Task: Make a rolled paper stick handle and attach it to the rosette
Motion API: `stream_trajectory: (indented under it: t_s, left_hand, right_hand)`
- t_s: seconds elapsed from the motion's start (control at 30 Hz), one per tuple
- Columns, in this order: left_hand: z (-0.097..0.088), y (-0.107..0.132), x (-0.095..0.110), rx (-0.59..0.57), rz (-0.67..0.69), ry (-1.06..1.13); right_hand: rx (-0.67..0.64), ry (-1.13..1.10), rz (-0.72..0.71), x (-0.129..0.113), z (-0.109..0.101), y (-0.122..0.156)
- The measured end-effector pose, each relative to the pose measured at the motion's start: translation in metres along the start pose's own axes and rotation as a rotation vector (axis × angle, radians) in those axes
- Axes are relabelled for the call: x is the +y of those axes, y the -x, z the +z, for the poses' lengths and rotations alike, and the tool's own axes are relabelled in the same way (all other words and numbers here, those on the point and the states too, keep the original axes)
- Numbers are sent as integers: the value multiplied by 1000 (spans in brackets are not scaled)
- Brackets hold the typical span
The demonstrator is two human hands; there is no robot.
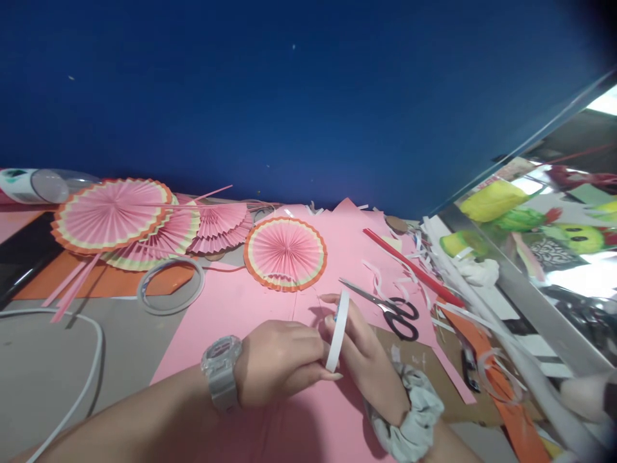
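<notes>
Between my two hands a narrow roll of white tape (339,331) stands on edge above the pink paper (212,328). My left hand (284,360), with a clear watch on its wrist, pinches the roll's near side with thumb and fingers. My right hand (369,350), a pale scrunchie at its wrist, has its fingers curled round the far side of the roll. Just beyond lies a round folded-paper rosette (286,253), pink with a yellow and orange rim. Black-handled scissors (390,310) rest right of my right hand, blades partly apart.
More pink pleated rosettes (113,215) are piled at the left beside a plastic bottle (48,186). A larger tape roll (172,287) lies near them. A red stick (409,265), paper scraps and a cutter (468,370) lie at right. A blue wall (270,103) rises behind.
</notes>
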State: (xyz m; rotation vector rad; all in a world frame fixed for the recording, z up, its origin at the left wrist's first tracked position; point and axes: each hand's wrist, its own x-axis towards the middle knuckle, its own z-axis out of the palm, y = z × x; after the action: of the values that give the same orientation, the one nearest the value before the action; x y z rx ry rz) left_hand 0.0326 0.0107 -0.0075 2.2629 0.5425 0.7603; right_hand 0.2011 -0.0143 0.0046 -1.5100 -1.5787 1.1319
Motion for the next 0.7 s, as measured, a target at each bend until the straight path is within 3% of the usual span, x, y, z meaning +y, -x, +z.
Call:
stream_trajectory:
  t_s: [0.23,0.4,0.53,0.7]
  left_hand:
    - [4,2,-5,-48,22,-30]
    - [5,1,-4,-33,5,-43]
    - [2,0,-3,-34,24,31]
    - [-1,0,-3,10,-2,114]
  right_hand:
    - [49,4,-15,8,0,1]
    - [284,149,-108,17,0,5]
    - [326,318,-260,22,-3,9]
    - [277,200,-115,14,-5,6]
